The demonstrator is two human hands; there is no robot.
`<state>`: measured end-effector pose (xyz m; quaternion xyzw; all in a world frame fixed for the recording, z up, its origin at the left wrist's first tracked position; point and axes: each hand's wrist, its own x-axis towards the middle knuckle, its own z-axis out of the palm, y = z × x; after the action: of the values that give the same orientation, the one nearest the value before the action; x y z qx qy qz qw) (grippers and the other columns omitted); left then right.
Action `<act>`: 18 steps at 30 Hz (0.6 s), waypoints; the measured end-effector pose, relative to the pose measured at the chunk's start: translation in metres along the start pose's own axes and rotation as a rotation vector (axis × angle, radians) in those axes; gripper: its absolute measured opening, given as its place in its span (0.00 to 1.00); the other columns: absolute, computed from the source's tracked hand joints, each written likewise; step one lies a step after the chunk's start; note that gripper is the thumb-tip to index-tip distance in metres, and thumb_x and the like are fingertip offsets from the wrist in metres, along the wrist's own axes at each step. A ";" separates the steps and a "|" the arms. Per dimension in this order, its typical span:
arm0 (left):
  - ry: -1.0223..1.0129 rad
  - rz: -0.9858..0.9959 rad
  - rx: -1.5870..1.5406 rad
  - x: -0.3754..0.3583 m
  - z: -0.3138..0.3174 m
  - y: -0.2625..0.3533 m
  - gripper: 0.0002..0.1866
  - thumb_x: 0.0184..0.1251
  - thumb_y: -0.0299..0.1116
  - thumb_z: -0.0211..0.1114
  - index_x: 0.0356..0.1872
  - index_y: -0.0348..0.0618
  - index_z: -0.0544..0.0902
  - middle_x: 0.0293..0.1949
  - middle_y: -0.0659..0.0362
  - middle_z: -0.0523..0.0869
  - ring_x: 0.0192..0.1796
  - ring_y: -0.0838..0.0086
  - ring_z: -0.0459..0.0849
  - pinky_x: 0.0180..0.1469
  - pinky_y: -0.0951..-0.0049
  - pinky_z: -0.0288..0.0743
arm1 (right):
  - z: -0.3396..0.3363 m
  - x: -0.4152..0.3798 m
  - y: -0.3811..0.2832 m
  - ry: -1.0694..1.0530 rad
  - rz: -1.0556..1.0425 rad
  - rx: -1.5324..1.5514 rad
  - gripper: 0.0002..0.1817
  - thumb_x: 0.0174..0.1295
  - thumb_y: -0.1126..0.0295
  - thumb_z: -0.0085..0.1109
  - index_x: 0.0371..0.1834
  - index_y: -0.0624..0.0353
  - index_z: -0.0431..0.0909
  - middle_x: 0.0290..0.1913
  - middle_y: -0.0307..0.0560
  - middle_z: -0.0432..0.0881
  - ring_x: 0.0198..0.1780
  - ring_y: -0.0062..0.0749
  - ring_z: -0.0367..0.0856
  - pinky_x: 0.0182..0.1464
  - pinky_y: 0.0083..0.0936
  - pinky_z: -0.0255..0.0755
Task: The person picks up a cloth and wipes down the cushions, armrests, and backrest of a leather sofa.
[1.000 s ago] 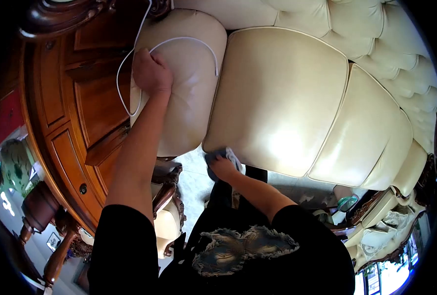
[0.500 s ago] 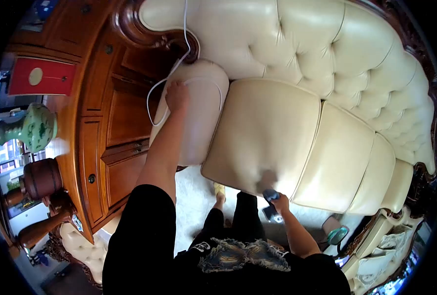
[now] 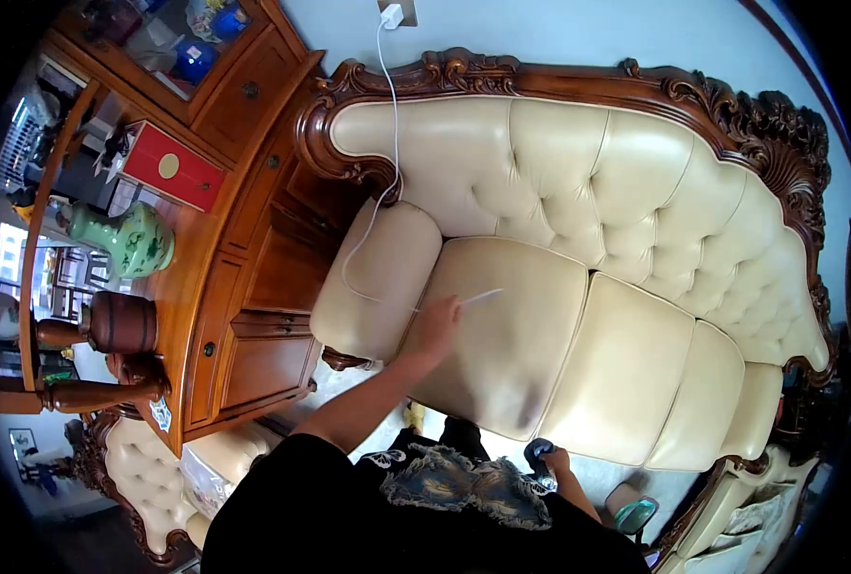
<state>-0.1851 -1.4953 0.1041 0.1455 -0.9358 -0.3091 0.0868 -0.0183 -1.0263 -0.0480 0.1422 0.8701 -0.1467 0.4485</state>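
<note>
My left hand (image 3: 439, 325) is closed round a white charging cable (image 3: 372, 231) above the cream sofa seat (image 3: 498, 330). A short pale end of the cable sticks out to the right past my fingers. From the hand, the rest of the cable loops over the sofa's armrest (image 3: 373, 301) and up the backrest to a white plug (image 3: 391, 14) in the wall socket. Lower down, at the seat's front edge, my right hand (image 3: 557, 463) grips a dark, rounded handheld object (image 3: 537, 450) with a shiny part below; I cannot tell its kind.
The tufted backrest (image 3: 559, 163) has a carved wooden frame. To the left, a wooden cabinet (image 3: 248, 364) carries a red box (image 3: 172, 165), a green vase (image 3: 129, 239) and a brown barrel-shaped pot (image 3: 124, 322). Another cream sofa (image 3: 157, 478) is at lower left.
My left hand has moved from the armrest right and down over the seat, drawing the cable along. My right hand, with the dark object, is slightly lower. The view has tilted up, showing the wall socket.
</note>
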 end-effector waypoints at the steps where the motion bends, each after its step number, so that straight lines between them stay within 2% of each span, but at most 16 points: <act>1: -0.013 0.036 -0.086 -0.005 0.016 0.007 0.08 0.70 0.34 0.58 0.34 0.43 0.82 0.33 0.49 0.84 0.39 0.49 0.82 0.45 0.48 0.72 | -0.004 0.001 -0.001 0.004 -0.003 -0.002 0.24 0.44 0.57 0.77 0.45 0.55 0.88 0.43 0.58 0.89 0.47 0.50 0.88 0.51 0.41 0.80; 5: -0.097 0.100 -0.339 -0.016 0.069 0.050 0.08 0.70 0.34 0.58 0.33 0.44 0.83 0.34 0.49 0.84 0.40 0.50 0.82 0.46 0.49 0.74 | -0.035 -0.009 -0.023 0.036 -0.079 0.039 0.24 0.44 0.59 0.76 0.47 0.54 0.88 0.42 0.56 0.89 0.45 0.49 0.88 0.50 0.40 0.80; 7: -0.314 0.010 -0.414 -0.020 0.059 0.096 0.09 0.70 0.34 0.57 0.33 0.44 0.83 0.35 0.48 0.84 0.44 0.51 0.82 0.49 0.52 0.75 | -0.047 -0.016 -0.034 0.074 -0.114 0.106 0.24 0.44 0.61 0.75 0.47 0.54 0.88 0.40 0.54 0.90 0.43 0.48 0.89 0.49 0.40 0.81; 10: -0.295 0.055 -0.486 -0.022 0.077 0.134 0.09 0.70 0.32 0.58 0.33 0.41 0.82 0.32 0.50 0.83 0.42 0.52 0.81 0.49 0.53 0.72 | -0.058 -0.017 -0.047 0.081 -0.133 0.144 0.24 0.43 0.64 0.75 0.46 0.57 0.88 0.39 0.52 0.90 0.41 0.45 0.89 0.47 0.36 0.81; 11: -0.294 0.041 -0.496 -0.019 0.083 0.146 0.09 0.70 0.32 0.58 0.33 0.41 0.82 0.32 0.50 0.83 0.42 0.52 0.81 0.49 0.53 0.72 | -0.062 -0.022 -0.052 0.082 -0.108 0.196 0.22 0.44 0.68 0.73 0.46 0.58 0.88 0.39 0.51 0.91 0.41 0.42 0.89 0.47 0.35 0.81; 12: -0.386 0.107 -0.477 -0.014 0.088 0.157 0.07 0.69 0.33 0.60 0.41 0.42 0.83 0.39 0.48 0.83 0.47 0.52 0.80 0.54 0.53 0.72 | -0.068 -0.031 -0.059 0.072 -0.129 0.242 0.21 0.45 0.73 0.71 0.47 0.58 0.88 0.41 0.50 0.91 0.41 0.41 0.89 0.48 0.35 0.81; 13: -0.476 0.174 -0.456 -0.012 0.086 0.166 0.12 0.68 0.33 0.62 0.49 0.42 0.83 0.47 0.46 0.83 0.52 0.51 0.80 0.58 0.53 0.73 | -0.069 -0.034 -0.063 0.065 -0.132 0.239 0.22 0.45 0.74 0.70 0.48 0.58 0.88 0.41 0.49 0.91 0.42 0.41 0.89 0.48 0.35 0.81; 14: -0.474 0.162 -0.466 -0.015 0.082 0.174 0.12 0.68 0.33 0.62 0.49 0.42 0.83 0.47 0.46 0.83 0.52 0.51 0.80 0.58 0.53 0.73 | -0.070 -0.036 -0.066 0.059 -0.137 0.238 0.22 0.45 0.75 0.69 0.48 0.58 0.88 0.42 0.49 0.91 0.42 0.41 0.89 0.49 0.35 0.81; 16: -0.344 0.274 -0.320 -0.017 0.067 0.190 0.31 0.65 0.34 0.66 0.70 0.47 0.69 0.67 0.39 0.70 0.67 0.46 0.71 0.69 0.52 0.68 | -0.060 -0.021 -0.054 0.051 -0.172 0.274 0.23 0.44 0.73 0.70 0.49 0.58 0.88 0.42 0.51 0.91 0.42 0.43 0.89 0.49 0.36 0.81; 17: -0.344 0.267 -0.327 -0.013 0.061 0.187 0.31 0.65 0.34 0.66 0.70 0.47 0.69 0.67 0.39 0.70 0.67 0.46 0.71 0.69 0.52 0.68 | -0.057 -0.019 -0.055 0.054 -0.143 0.225 0.24 0.43 0.71 0.70 0.49 0.59 0.87 0.42 0.52 0.90 0.43 0.43 0.89 0.49 0.36 0.81; 18: -0.423 0.264 -0.289 -0.006 0.056 0.179 0.38 0.63 0.35 0.67 0.75 0.49 0.61 0.72 0.38 0.61 0.71 0.43 0.64 0.73 0.52 0.64 | -0.057 -0.021 -0.062 0.057 -0.114 0.176 0.25 0.42 0.70 0.70 0.49 0.60 0.87 0.42 0.53 0.90 0.43 0.44 0.89 0.50 0.36 0.81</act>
<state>-0.2332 -1.3252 0.1670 -0.0591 -0.8903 -0.4486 -0.0511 -0.0723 -1.0638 0.0090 0.1354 0.8729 -0.2439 0.4002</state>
